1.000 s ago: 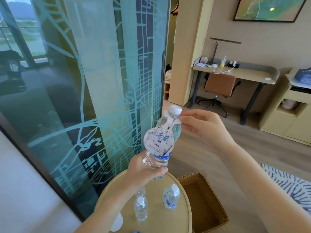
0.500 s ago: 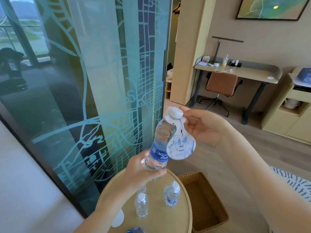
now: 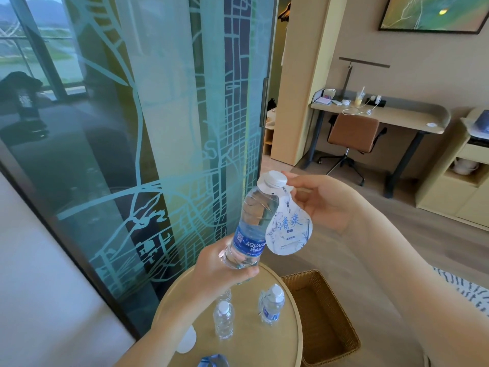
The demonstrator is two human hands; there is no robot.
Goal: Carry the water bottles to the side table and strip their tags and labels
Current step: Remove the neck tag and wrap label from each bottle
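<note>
Beneath the held bottle (image 3: 253,223), the left hand (image 3: 217,270) half-covers another bottle (image 3: 226,295).

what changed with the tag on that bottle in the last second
The tag swung from the front of the held bottle to its right, baring the blue label; the right hand turned palm toward the camera, pinching the tag's top. The left hand still grips the bottle low, and the bottles on the side table stayed put.
</note>
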